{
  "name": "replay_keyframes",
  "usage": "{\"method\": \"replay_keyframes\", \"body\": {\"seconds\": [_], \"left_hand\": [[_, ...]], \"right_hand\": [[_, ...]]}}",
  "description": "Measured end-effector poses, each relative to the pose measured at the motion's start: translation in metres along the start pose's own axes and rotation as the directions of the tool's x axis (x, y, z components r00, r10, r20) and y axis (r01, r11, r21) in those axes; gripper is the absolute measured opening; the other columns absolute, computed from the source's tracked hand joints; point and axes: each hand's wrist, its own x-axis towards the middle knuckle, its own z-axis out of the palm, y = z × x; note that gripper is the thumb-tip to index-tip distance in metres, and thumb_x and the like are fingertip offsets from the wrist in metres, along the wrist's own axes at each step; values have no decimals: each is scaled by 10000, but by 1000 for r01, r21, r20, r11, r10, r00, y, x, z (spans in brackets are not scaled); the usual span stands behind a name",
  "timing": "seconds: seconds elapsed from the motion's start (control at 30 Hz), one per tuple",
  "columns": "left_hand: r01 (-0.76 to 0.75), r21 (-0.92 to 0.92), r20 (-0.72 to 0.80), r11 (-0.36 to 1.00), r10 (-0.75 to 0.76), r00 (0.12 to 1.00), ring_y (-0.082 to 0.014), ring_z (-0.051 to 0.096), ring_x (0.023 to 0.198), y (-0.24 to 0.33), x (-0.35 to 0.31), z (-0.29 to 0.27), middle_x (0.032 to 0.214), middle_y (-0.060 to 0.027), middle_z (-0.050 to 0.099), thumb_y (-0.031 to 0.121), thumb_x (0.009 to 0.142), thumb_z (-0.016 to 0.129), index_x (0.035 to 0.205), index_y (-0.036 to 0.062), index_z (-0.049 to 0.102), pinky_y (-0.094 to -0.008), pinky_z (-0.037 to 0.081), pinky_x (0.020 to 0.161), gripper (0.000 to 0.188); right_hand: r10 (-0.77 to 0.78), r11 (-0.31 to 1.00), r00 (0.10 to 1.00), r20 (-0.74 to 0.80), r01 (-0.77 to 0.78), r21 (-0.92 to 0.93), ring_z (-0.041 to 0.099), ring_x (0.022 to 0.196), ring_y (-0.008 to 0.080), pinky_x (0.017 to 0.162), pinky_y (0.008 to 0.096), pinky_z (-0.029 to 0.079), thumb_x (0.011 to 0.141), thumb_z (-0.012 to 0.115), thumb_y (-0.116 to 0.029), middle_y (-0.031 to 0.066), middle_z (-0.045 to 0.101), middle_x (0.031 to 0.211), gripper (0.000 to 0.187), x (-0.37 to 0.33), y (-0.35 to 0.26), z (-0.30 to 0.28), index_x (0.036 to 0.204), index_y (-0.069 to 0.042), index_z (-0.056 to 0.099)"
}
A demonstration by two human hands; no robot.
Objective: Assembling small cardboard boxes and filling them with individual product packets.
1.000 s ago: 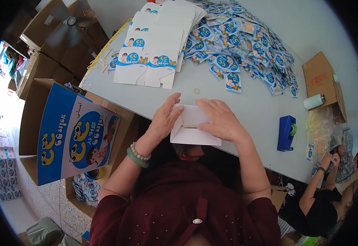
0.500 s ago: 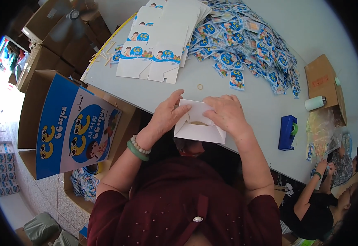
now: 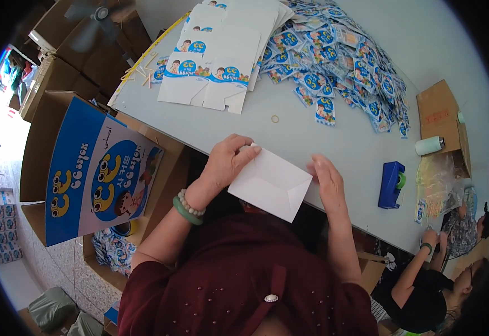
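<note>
A small white carton (image 3: 270,180), folded into a box, is tilted over the table's near edge, with its plain inner bottom and creases facing up. The thumb and fingers of my left hand (image 3: 225,162) grip it at the upper left corner. Beside its right corner is my right hand (image 3: 328,182), fingers loosely stretched and apart; whether a fingertip still brushes the carton is hard to see. Ahead of me lies a stack of flat printed cartons (image 3: 211,73), white with blue and cartoon pictures. A large heap of small blue-and-white sachets (image 3: 334,56) spreads to its right.
A thin ring (image 3: 275,119) lies on the grey table (image 3: 222,130). To the right are a blue tape dispenser (image 3: 391,185), a pale flask (image 3: 429,146) and a cardboard box (image 3: 440,115). A large open blue-printed box (image 3: 96,173) stands left. A co-worker (image 3: 423,297) sits lower right.
The carton has turned and tipped, so its inner bottom now faces up instead of its open flaps. My right hand has moved off its top to the right; my left hand keeps hold.
</note>
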Motion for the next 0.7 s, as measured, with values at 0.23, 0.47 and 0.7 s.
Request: {"method": "replay_keyframes", "body": {"seconds": [0.23, 0.47, 0.7], "left_hand": [[-31, 178, -114, 983, 52, 992, -270, 624, 820, 25, -33, 7, 914, -167, 636, 220, 892, 621, 1042, -22, 618, -341, 485, 731, 284], [-461, -298, -326, 836, 365, 872, -310, 473, 1218, 47, -73, -29, 1255, -184, 497, 186, 816, 703, 1127, -33, 543, -380, 380, 999, 412], [-87, 93, -590, 992, 126, 797, -232, 509, 1153, -24, -35, -48, 1288, -162, 483, 34, 817, 665, 1348, -28, 360, -334, 429, 962, 616]], "right_hand": [[197, 833, 864, 464, -397, 386, 542, 1145, 302, 838, 481, 511, 901, 513, -555, 210, 496, 1280, 788, -33, 4, -11, 1420, -6, 287], [-334, 756, 927, 172, 154, 636, 463, 1203, 263, 1013, 378, 379, 771, 655, 26, 146, 478, 1268, 399, -32, -44, 46, 1111, -45, 457], [-694, 695, 685, 222, 718, -41, 493, 1200, 335, 1027, 369, 389, 738, 656, 9, 178, 485, 1301, 371, 12, -25, 123, 1080, -35, 519]]}}
